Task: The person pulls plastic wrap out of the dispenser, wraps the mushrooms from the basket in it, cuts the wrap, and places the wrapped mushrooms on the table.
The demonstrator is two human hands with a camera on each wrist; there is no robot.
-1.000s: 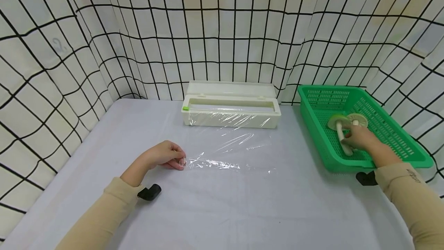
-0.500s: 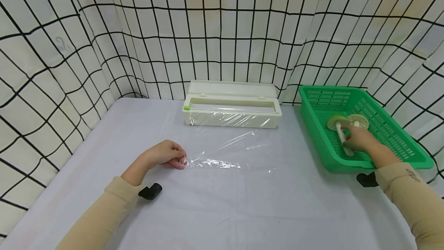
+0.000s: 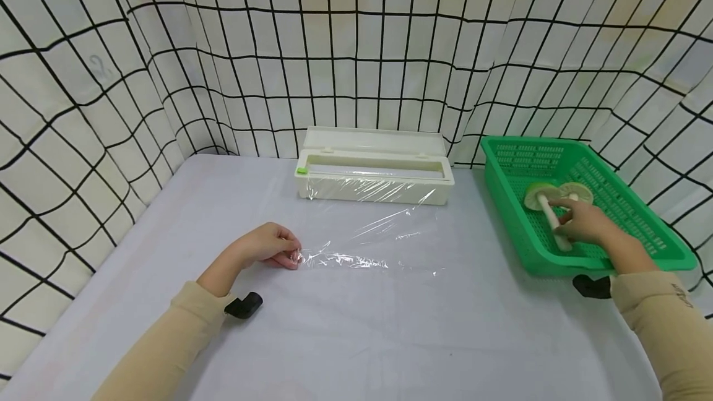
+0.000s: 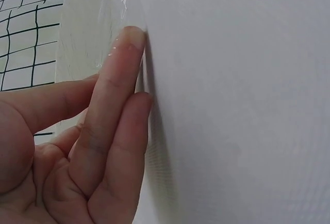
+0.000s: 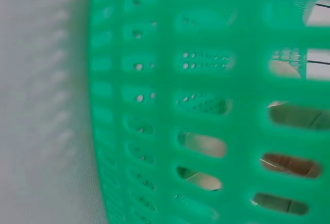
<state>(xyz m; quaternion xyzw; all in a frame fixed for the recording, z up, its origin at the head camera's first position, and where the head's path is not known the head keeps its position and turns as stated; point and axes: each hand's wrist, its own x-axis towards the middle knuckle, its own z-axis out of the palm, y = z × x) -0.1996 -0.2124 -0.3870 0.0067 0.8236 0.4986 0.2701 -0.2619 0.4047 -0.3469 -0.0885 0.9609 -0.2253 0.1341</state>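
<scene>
In the head view, my left hand (image 3: 270,247) pinches the near left corner of a sheet of cling film (image 3: 356,261). The film runs back to a white cling film dispenser (image 3: 373,190) with its lid raised. In the left wrist view, clear film (image 4: 122,2) covers the tip of a long finger. My right hand (image 3: 590,223) reaches into a green basket (image 3: 504,231), fingers at the pale stem of a green-edged mushroom (image 3: 554,220). A second mushroom (image 3: 580,190) lies behind, gills up. In the right wrist view, the basket wall (image 5: 165,84) mostly hides the hand.
A white cloth (image 3: 362,333) covers the table. Black wire grid (image 3: 356,57) over white sheeting stands at the back and both sides, close behind the dispenser and basket. The basket's near rim lies under my right wrist.
My left hand keeps its hold on the film corner. In the basket, my right hand's fingers have shifted, and the front mushroom's stem end has swung slightly to the right.
</scene>
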